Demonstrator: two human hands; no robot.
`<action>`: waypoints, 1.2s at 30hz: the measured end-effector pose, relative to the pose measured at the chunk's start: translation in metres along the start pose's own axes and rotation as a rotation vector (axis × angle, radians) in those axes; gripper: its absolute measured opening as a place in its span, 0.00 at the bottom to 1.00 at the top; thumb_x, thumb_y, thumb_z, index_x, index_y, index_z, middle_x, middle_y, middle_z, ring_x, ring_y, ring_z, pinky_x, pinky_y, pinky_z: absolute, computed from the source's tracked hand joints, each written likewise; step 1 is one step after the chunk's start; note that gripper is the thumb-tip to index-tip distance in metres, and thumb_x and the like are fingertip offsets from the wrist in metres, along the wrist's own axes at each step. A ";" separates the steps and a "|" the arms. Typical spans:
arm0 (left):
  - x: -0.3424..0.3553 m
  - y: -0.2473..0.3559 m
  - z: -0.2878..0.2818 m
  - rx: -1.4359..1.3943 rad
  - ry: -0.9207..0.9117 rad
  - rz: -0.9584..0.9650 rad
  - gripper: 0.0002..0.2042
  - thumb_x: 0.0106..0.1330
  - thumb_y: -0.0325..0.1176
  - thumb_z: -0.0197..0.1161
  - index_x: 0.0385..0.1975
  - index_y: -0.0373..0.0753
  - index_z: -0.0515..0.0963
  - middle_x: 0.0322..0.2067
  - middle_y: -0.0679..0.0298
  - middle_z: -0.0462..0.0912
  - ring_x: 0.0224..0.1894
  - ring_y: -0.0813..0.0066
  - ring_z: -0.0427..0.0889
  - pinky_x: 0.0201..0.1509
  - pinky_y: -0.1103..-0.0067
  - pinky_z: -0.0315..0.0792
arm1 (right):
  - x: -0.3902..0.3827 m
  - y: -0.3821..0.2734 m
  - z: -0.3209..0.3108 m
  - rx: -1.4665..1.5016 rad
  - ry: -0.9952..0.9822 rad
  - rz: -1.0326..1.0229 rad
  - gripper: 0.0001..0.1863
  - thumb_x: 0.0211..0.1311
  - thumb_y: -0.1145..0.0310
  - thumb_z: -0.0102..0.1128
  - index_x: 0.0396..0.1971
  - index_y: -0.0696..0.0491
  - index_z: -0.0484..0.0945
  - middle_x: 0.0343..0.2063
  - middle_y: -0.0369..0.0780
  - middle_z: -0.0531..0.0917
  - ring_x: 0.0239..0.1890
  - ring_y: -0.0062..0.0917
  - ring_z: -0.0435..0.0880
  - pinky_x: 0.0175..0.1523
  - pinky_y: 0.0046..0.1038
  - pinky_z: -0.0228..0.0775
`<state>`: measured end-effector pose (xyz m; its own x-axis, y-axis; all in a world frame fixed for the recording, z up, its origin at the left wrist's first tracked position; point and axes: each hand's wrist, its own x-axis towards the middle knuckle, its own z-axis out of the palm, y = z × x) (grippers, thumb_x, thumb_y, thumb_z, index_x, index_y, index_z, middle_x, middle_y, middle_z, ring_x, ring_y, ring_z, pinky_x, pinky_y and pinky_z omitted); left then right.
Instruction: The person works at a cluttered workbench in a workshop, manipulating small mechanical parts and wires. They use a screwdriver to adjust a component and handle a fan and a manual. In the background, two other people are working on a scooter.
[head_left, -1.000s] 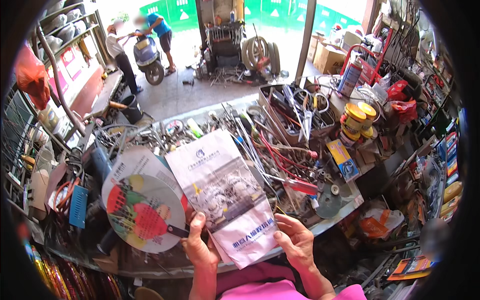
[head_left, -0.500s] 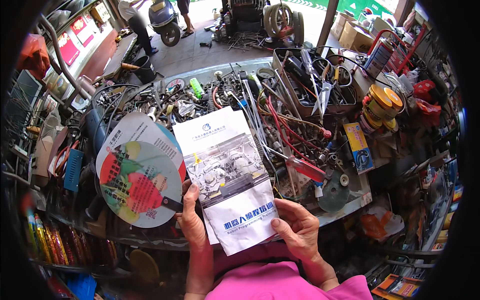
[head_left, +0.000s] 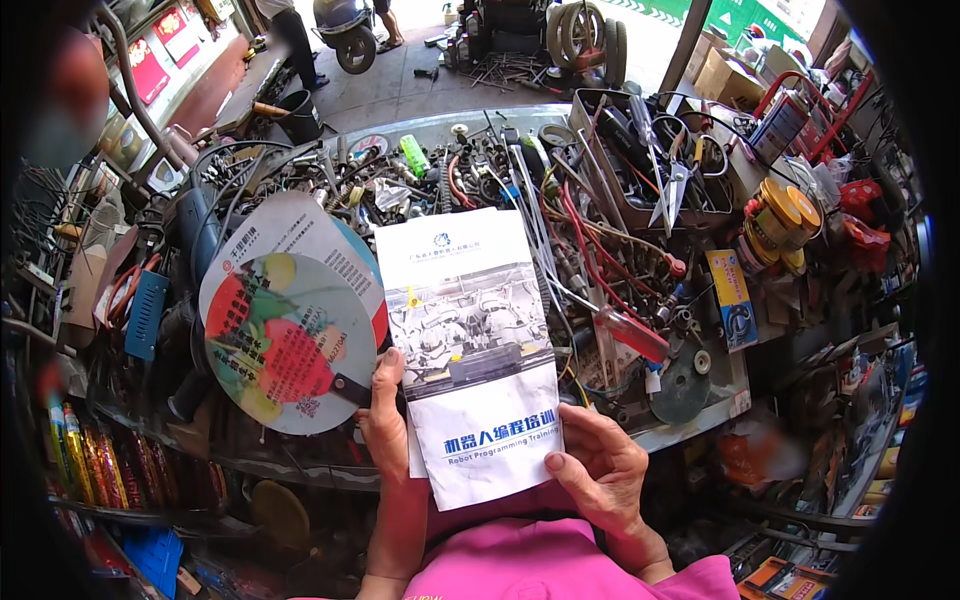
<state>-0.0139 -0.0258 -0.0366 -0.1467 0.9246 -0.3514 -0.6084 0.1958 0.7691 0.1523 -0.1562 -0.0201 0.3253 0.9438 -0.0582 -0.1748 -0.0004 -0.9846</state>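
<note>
A white folded brochure (head_left: pixel 478 415) with a greyish picture of machinery and blue lettering is held upright before my pink shirt. My left hand (head_left: pixel 388 425) grips its left edge, thumb at the edge and fingers mostly hidden behind. My right hand (head_left: pixel 605 470) pinches the lower right edge, thumb in front and fingers curled behind. Another white sheet edge shows behind the brochure at the lower left. Close to my left hand, round printed hand fans (head_left: pixel 285 340) overlap on the bench, one with a dark handle.
Beyond the brochure, the bench holds heaped metal parts and cables. A red-handled screwdriver (head_left: pixel 632 334) lies at its right, below a tool bin (head_left: pixel 655 200) with scissors (head_left: pixel 676 185). Stacked yellow-lidded jars (head_left: pixel 785 215) stand farther right. A scooter (head_left: pixel 345 30) and people's legs show at the back.
The brochure has turned slightly to a straighter angle in both hands, and my left hand has risen a little. The view has shifted, so the bench appears farther right.
</note>
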 end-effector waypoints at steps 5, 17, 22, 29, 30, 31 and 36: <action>0.006 -0.007 -0.017 0.002 0.019 0.032 0.16 0.69 0.38 0.64 0.45 0.30 0.80 0.47 0.62 0.82 0.50 0.79 0.78 0.58 0.81 0.69 | -0.008 0.001 0.002 -0.083 -0.029 -0.102 0.31 0.56 0.82 0.69 0.61 0.65 0.70 0.44 0.50 0.86 0.42 0.26 0.88 0.48 0.25 0.81; 0.000 0.007 -0.005 -0.022 -0.007 0.073 0.13 0.65 0.36 0.68 0.41 0.33 0.81 0.38 0.66 0.81 0.40 0.81 0.79 0.48 0.81 0.73 | -0.016 -0.008 0.006 -0.139 -0.056 -0.107 0.35 0.51 0.83 0.73 0.60 0.67 0.69 0.45 0.51 0.85 0.44 0.28 0.87 0.47 0.25 0.82; 0.006 0.003 -0.013 0.011 -0.033 0.074 0.14 0.68 0.40 0.63 0.46 0.37 0.78 0.43 0.62 0.84 0.43 0.74 0.83 0.50 0.76 0.77 | -0.016 -0.005 0.006 -0.132 -0.046 -0.126 0.35 0.51 0.83 0.73 0.61 0.66 0.69 0.46 0.50 0.85 0.41 0.26 0.88 0.45 0.24 0.82; -0.001 0.005 -0.005 0.007 -0.007 0.084 0.13 0.65 0.36 0.68 0.41 0.33 0.81 0.38 0.66 0.81 0.40 0.81 0.79 0.49 0.80 0.73 | -0.018 0.004 0.004 -0.150 -0.030 -0.135 0.36 0.51 0.83 0.73 0.62 0.65 0.68 0.46 0.50 0.85 0.39 0.24 0.88 0.44 0.23 0.81; -0.002 0.006 -0.003 0.020 -0.003 0.080 0.13 0.65 0.37 0.68 0.41 0.33 0.81 0.38 0.66 0.81 0.40 0.81 0.79 0.49 0.80 0.73 | -0.017 0.005 0.004 -0.160 -0.024 -0.141 0.36 0.51 0.82 0.73 0.62 0.64 0.68 0.46 0.50 0.86 0.38 0.23 0.89 0.43 0.22 0.81; -0.002 0.004 -0.004 0.038 0.036 0.086 0.13 0.64 0.37 0.69 0.41 0.33 0.81 0.38 0.66 0.81 0.40 0.80 0.78 0.49 0.80 0.72 | -0.016 0.005 0.004 -0.192 -0.016 -0.146 0.37 0.50 0.81 0.74 0.63 0.64 0.68 0.46 0.50 0.86 0.37 0.22 0.89 0.43 0.22 0.80; -0.003 0.004 -0.002 0.161 0.059 0.209 0.13 0.65 0.36 0.67 0.40 0.32 0.81 0.39 0.67 0.81 0.42 0.80 0.77 0.52 0.81 0.70 | -0.011 0.009 0.001 -0.409 -0.069 -0.312 0.51 0.41 0.65 0.85 0.65 0.61 0.65 0.57 0.52 0.77 0.45 0.32 0.87 0.45 0.26 0.82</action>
<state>-0.0175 -0.0288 -0.0332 -0.3042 0.9309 -0.2024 -0.4286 0.0561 0.9018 0.1459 -0.1659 -0.0284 0.2398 0.9392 0.2457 0.3029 0.1680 -0.9381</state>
